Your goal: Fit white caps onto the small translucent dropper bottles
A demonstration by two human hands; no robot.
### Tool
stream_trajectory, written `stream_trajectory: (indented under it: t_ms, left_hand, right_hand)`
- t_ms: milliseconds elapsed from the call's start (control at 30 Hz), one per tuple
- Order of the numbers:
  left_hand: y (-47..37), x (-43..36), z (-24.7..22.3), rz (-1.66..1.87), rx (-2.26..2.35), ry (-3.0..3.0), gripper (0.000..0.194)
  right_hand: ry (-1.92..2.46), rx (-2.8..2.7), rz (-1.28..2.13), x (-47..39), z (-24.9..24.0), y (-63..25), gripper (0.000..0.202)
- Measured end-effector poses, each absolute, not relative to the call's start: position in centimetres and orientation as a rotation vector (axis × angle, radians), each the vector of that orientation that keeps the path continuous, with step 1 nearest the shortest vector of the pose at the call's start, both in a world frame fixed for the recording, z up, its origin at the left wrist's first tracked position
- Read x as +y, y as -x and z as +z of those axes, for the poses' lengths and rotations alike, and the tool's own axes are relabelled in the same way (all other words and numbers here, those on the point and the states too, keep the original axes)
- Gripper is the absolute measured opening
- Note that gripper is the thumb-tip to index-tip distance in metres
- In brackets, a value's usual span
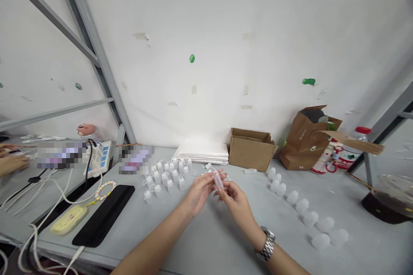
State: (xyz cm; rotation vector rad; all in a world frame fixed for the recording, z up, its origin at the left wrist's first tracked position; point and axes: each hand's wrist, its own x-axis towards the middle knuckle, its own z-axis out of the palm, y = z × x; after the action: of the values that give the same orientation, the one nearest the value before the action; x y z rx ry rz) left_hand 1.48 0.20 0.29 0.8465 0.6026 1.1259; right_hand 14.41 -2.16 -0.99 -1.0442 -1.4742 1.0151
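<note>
Between my two hands, over the middle of the grey table, is a small translucent plastic bottle (218,181), tilted. My left hand (200,191) has its fingers closed at the bottle's upper end, near a whitish cap. My right hand (235,195) pinches the lower part from the other side. To the left stand several capped white squeeze bottles (170,186) in loose rows. On the right, several uncapped translucent bottles (302,205) form a slanting line. Small white caps (207,166) lie behind my hands, partly covered by them.
At the back are a stack of white sheets (203,153), an open cardboard box (250,149) and a brown paper bag (305,137). A black slab (103,215), yellow case (69,219) and cables lie left. A plastic bowl (389,200) stands right. Another person's hand (13,161) shows far left.
</note>
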Motion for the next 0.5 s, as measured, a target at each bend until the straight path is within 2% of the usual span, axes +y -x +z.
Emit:
stream_trajectory:
  t_ms: [500]
  left_hand:
    - [-1.64, -0.36, 0.63, 1.12, 0.634, -0.923, 0.033]
  right_hand:
    - [1.222, -1.634, 0.589, -2.49, -1.84, -14.39, 0.013]
